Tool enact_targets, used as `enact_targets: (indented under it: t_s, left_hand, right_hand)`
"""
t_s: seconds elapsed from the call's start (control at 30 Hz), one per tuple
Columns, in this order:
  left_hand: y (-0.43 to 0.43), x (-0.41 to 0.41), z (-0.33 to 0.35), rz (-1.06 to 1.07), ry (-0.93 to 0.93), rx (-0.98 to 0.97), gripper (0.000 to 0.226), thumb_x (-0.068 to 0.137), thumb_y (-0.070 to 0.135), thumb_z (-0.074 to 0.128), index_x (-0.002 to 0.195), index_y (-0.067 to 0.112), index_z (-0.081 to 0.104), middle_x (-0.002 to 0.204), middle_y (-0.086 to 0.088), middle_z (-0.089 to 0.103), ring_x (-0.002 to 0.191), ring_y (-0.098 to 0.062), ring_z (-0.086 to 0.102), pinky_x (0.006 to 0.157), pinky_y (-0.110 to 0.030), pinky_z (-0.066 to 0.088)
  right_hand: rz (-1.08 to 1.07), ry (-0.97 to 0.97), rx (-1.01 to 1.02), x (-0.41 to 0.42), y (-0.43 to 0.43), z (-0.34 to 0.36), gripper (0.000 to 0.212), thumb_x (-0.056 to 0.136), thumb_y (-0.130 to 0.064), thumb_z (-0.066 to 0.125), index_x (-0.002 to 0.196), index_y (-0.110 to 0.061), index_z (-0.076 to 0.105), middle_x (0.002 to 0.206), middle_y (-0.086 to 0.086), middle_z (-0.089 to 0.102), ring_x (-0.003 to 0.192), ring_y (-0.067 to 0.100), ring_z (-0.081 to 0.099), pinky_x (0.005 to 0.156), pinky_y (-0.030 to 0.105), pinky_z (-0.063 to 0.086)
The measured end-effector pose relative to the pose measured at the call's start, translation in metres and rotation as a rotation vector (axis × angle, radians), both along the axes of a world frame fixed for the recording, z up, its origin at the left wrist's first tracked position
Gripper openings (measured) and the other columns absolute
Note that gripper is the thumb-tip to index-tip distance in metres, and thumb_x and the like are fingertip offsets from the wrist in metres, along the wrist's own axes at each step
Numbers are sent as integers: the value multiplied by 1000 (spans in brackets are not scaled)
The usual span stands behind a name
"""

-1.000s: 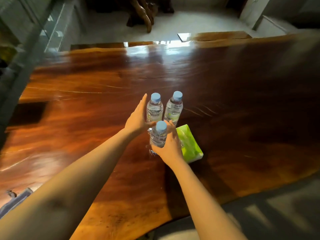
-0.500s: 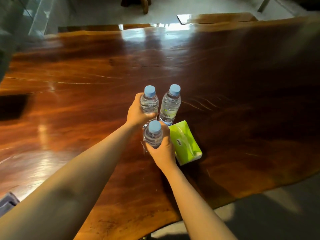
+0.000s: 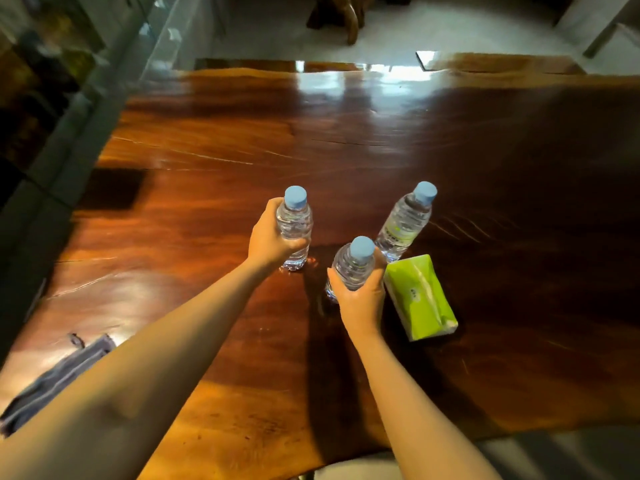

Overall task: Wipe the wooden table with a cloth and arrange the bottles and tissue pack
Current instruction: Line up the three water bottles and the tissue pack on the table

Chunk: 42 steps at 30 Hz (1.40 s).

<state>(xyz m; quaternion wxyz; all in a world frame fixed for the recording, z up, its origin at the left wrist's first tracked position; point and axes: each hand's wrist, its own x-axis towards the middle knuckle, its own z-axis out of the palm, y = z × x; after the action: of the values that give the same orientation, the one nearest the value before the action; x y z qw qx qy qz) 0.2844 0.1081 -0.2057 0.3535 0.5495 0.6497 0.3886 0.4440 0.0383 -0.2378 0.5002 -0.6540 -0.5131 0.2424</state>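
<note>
Three clear water bottles with blue caps stand on the glossy wooden table [image 3: 346,140]. My left hand [image 3: 268,237] grips the left bottle [image 3: 295,225] around its body. My right hand [image 3: 362,301] grips the near bottle [image 3: 353,265] from the front. The third bottle [image 3: 403,221] stands free behind it, to the right. A green tissue pack [image 3: 420,296] lies flat just right of my right hand. A grey-blue cloth [image 3: 52,381] lies crumpled at the table's near left, partly hidden by my left forearm.
The table's near edge [image 3: 277,459] runs irregularly below my arms, with grey floor beyond at lower right. A glass-fronted cabinet [image 3: 69,98] stands along the left side. Wooden furniture [image 3: 343,15] stands on the floor past the far edge.
My left hand closed on the left bottle and carried it leftward, away from the other two. My right hand stays on the near bottle. The cloth has come into view.
</note>
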Motion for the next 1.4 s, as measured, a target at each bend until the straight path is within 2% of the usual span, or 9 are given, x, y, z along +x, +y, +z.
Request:
enact_targets:
  t_s: [0.1, 0.3, 0.4, 0.5, 0.63, 0.8, 1.0, 1.13, 1.4]
  left_hand:
    - [-18, -49, 8, 65, -18, 20, 72, 61, 15, 84, 121, 21, 44, 106, 7, 59, 94, -14, 60, 82, -25, 44]
    - [-61, -154, 22, 208, -16, 62, 70, 60, 17, 83, 118, 27, 45, 103, 8, 61, 94, -13, 61, 84, -26, 47]
    - [-84, -209, 23, 275, 24, 55, 71, 59, 17, 83, 118, 27, 45, 103, 7, 60, 95, -14, 61, 85, -28, 48]
    - [-105, -259, 23, 328, 79, 57, 67, 59, 18, 81, 115, 25, 46, 100, 8, 60, 89, -12, 61, 76, -21, 45]
    - [-130, -312, 18, 378, 68, 37, 62, 61, 18, 80, 111, 31, 45, 97, 10, 59, 84, -7, 60, 72, -19, 42]
    - [-138, -354, 8, 357, 49, 27, 61, 63, 18, 80, 112, 27, 46, 99, 8, 60, 88, -14, 60, 76, -27, 43]
    - [-124, -374, 1, 295, 10, 22, 59, 63, 23, 79, 108, 38, 43, 92, 16, 60, 82, -1, 60, 66, -14, 41]
    - [-117, -379, -6, 236, 18, 27, 59, 62, 22, 79, 108, 36, 44, 89, 19, 60, 79, 4, 59, 64, -10, 39]
    - [-109, -388, -10, 178, 13, 9, 64, 63, 24, 78, 116, 34, 42, 90, 23, 58, 80, 7, 58, 64, -8, 39]
  right_hand:
    - [47, 53, -3, -36, -1, 2, 70, 67, -13, 83, 125, -1, 47, 121, 18, 59, 102, 16, 55, 80, -11, 29]
    - [230, 120, -89, -133, -16, 0, 67, 69, -19, 82, 124, -11, 46, 120, 9, 57, 103, 15, 57, 68, -13, 32]
    - [351, 123, -54, -186, -23, 4, 66, 67, -18, 83, 122, -17, 47, 112, -2, 55, 100, 12, 57, 72, -11, 33]
    - [426, 111, -15, -236, -26, 10, 69, 65, -14, 83, 124, -17, 47, 115, 1, 57, 99, 14, 57, 80, -9, 32]
    - [492, 138, -45, -291, -30, 17, 70, 66, -14, 82, 124, -25, 44, 113, -6, 56, 96, 9, 57, 78, -9, 33]
    - [500, 130, -116, -328, -26, 17, 75, 67, -18, 82, 128, -27, 40, 121, 3, 60, 99, 12, 59, 77, 3, 41]
    - [468, 133, -167, -346, -20, 8, 75, 70, -19, 80, 129, -30, 35, 125, 0, 56, 104, 11, 58, 83, 12, 46]
    - [441, 96, -178, -351, -14, 4, 72, 72, -20, 79, 129, -23, 36, 120, 1, 56, 106, 16, 58, 95, 34, 49]
    - [422, 4, -188, -354, -6, -3, 72, 72, -26, 78, 130, -19, 37, 121, 8, 58, 105, 21, 59, 91, 34, 51]
